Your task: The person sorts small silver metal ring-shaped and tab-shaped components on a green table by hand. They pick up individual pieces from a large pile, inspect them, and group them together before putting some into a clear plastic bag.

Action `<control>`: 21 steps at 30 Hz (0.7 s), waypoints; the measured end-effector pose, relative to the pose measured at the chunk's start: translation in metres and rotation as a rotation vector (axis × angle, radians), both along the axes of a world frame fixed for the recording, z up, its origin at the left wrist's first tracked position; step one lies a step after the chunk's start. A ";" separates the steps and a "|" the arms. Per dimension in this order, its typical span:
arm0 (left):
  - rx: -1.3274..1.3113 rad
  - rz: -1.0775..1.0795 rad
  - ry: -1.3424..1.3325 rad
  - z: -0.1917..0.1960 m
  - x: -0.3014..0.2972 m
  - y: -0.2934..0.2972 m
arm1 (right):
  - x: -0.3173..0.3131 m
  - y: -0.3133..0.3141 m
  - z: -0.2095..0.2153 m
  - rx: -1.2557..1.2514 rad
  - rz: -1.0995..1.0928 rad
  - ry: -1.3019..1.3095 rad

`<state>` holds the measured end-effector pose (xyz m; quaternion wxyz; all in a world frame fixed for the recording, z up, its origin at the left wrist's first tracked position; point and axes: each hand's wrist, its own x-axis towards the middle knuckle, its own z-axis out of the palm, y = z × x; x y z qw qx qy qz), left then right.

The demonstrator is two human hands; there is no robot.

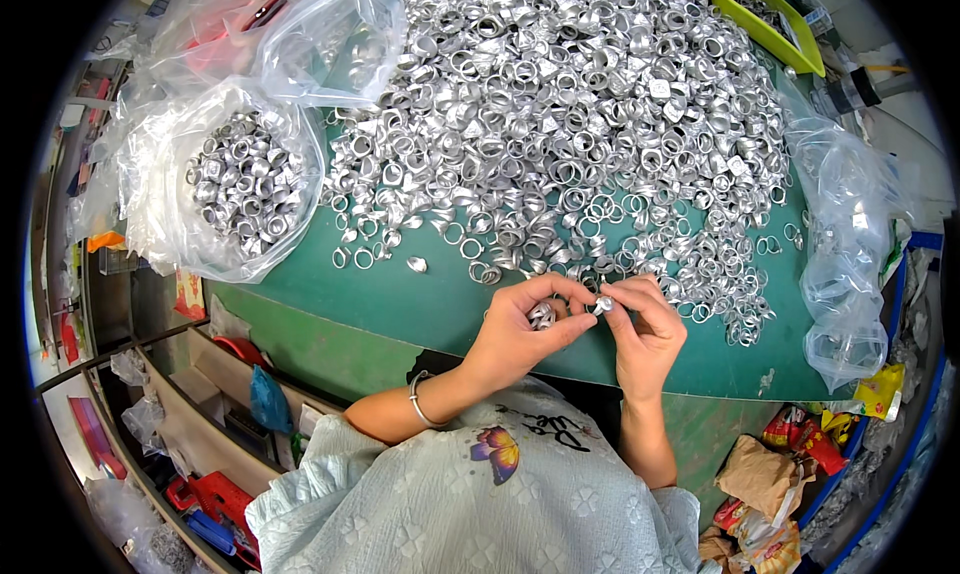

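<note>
On the green table point(400, 304), near its front edge, we pinch one small, hard, light ring point(604, 304) between left hand point(525, 339) and right hand point(645, 329), holding its rim.

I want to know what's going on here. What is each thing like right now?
Left hand: shut on rings.
Right hand: pinching one ring.
Ring pile: loose, spread over the green table.
Bag: open, holding rings.
Right bag: crumpled, looks nearly empty.
</note>
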<state>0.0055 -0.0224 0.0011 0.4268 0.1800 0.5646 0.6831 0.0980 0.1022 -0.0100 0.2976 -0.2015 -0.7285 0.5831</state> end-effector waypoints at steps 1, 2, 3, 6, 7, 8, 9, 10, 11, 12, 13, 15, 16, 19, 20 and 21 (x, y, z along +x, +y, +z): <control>0.000 0.001 0.026 -0.001 0.000 0.000 | 0.000 0.000 0.000 -0.001 0.000 0.000; -0.001 0.002 0.053 -0.003 0.000 -0.001 | 0.001 -0.001 0.000 0.003 0.000 -0.013; -0.001 0.004 0.079 -0.004 -0.001 -0.001 | 0.001 -0.001 0.000 0.008 0.001 -0.025; -0.048 0.056 0.205 -0.005 0.000 -0.001 | 0.001 -0.002 0.002 0.078 0.008 -0.070; -0.076 0.050 0.275 -0.006 -0.001 -0.002 | 0.001 -0.002 0.004 0.110 0.011 -0.087; -0.104 0.045 0.345 -0.008 -0.003 -0.004 | 0.001 -0.001 0.004 0.208 -0.006 -0.152; -0.133 0.041 0.416 -0.010 -0.005 -0.006 | 0.001 0.002 0.004 0.305 -0.022 -0.217; -0.186 0.088 0.513 -0.013 -0.008 -0.009 | 0.002 0.006 0.004 0.402 -0.038 -0.282; -0.240 0.136 0.610 -0.016 -0.011 -0.011 | 0.003 0.012 0.001 0.489 -0.098 -0.351; -0.294 0.183 0.707 -0.018 -0.015 -0.012 | 0.005 0.018 0.000 0.669 -0.091 -0.455; -0.359 0.189 0.781 -0.020 -0.019 -0.013 | 0.005 0.019 0.001 0.685 -0.106 -0.500; -0.424 0.169 0.845 -0.017 -0.021 -0.009 | 0.000 0.019 0.004 0.700 -0.117 -0.479; -0.456 0.158 0.877 -0.016 -0.022 -0.007 | -0.006 0.017 0.004 0.698 -0.112 -0.414; -0.504 0.085 0.978 -0.016 -0.025 0.004 | -0.032 0.004 0.007 0.755 0.070 -0.347; -0.487 0.113 0.961 -0.015 -0.025 0.004 | -0.039 0.001 0.008 0.793 0.146 -0.376; -0.467 0.141 0.943 -0.012 -0.026 0.005 | -0.042 0.003 0.004 0.810 0.157 -0.379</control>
